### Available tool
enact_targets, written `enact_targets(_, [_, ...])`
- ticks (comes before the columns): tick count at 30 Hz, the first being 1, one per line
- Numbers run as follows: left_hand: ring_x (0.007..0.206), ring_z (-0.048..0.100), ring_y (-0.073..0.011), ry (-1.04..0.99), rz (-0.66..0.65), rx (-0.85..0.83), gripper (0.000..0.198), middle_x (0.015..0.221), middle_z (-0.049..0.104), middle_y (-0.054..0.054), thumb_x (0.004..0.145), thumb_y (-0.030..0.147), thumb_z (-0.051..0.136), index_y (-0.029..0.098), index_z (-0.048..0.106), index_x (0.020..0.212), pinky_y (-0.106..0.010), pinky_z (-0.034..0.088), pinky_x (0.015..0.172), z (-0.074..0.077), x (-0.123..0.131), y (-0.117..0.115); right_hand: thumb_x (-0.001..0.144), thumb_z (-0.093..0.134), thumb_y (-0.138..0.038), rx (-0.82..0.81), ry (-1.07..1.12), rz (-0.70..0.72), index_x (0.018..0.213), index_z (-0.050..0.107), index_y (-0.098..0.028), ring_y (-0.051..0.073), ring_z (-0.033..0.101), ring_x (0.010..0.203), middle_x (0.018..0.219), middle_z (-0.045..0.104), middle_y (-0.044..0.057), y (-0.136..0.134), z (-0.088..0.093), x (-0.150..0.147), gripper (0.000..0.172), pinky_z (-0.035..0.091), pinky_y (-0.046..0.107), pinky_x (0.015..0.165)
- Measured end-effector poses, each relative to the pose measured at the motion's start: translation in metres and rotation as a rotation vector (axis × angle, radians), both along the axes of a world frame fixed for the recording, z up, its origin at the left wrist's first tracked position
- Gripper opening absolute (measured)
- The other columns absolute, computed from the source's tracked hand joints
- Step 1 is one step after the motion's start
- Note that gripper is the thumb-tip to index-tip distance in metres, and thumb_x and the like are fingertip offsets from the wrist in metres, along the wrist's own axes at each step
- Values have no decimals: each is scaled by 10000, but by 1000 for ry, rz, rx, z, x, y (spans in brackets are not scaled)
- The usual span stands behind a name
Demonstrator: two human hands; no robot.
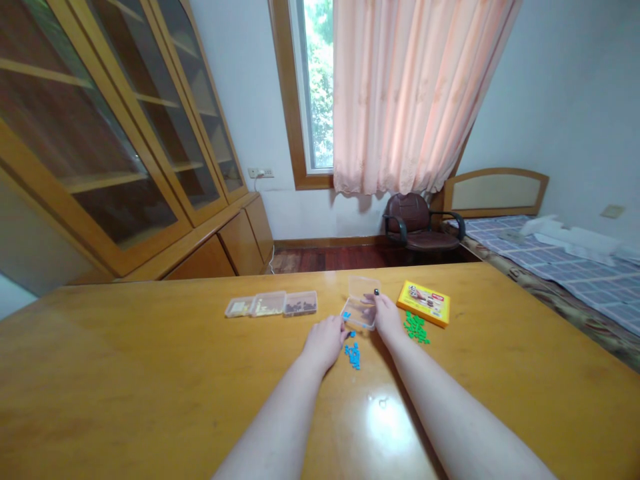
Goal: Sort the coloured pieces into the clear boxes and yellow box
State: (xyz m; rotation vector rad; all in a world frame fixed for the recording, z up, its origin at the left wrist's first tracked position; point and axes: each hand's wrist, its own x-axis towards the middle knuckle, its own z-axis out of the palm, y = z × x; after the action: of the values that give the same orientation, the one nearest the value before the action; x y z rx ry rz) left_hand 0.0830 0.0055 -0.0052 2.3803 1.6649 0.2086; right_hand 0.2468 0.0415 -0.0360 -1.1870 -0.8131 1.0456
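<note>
My right hand (pixel 387 315) grips the right side of a small clear plastic box (pixel 357 321), whose lid (pixel 364 287) stands open at the back. A few blue pieces show at the box's left end. My left hand (pixel 325 341) is closed at the box's near left corner, its fingertips by a blue piece (pixel 353 334); whether they pinch it is too small to tell. A loose pile of small blue pieces (pixel 353 357) lies on the table just in front. Beyond my right wrist is a heap of green pieces (pixel 416 328).
Left of my hands, three clear boxes sit in a row: one with dark pieces (pixel 301 305), two with pale pieces (pixel 269 304). A yellow box (pixel 424 303) lies at the right on the wooden table (pixel 175 387). Behind stand an armchair (pixel 413 223) and a bed (pixel 575 253).
</note>
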Motion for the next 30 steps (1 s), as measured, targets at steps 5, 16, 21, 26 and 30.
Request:
enact_targets(5, [827, 573, -172, -78, -5, -51, 161, 922, 613, -42, 809, 331, 480, 212, 572, 867, -255, 394, 694, 1, -4, 2, 686, 534, -523, -15, -18, -7, 802, 616, -162, 115, 545, 474, 751, 669, 53, -1, 2, 1, 388, 443, 246, 462])
enact_targets(16, [800, 558, -159, -142, -10, -47, 139, 912, 609, -40, 802, 285, 474, 209, 558, 883, -243, 369, 676, 2, -7, 2, 687, 537, -511, 12, 16, 3, 816, 608, -158, 111, 537, 477, 764, 663, 57, 3, -6, 1, 382, 459, 252, 466])
enact_targets(21, [729, 536, -138, -266, -26, -15, 140, 861, 596, -34, 806, 243, 431, 194, 537, 883, -234, 368, 640, 0, -7, 1, 685, 531, -514, 21, 4, -9, 804, 611, -158, 113, 533, 466, 760, 665, 61, 5, -8, 1, 383, 456, 256, 467])
enact_targets(26, [755, 519, -130, -470, -15, 117, 139, 831, 568, -21, 820, 229, 385, 190, 510, 866, -232, 386, 666, 0, -5, 3, 704, 517, -501, 23, -27, 19, 818, 617, -154, 116, 534, 478, 769, 665, 68, 1, -3, -3, 379, 465, 260, 478])
enact_targets(30, [764, 522, -134, -471, -11, 145, 143, 845, 567, -21, 818, 226, 388, 198, 508, 891, -240, 389, 679, 3, -7, 3, 700, 526, -518, 48, 15, 91, 838, 617, -160, 122, 533, 480, 754, 660, 61, -5, 3, -7, 395, 469, 268, 474])
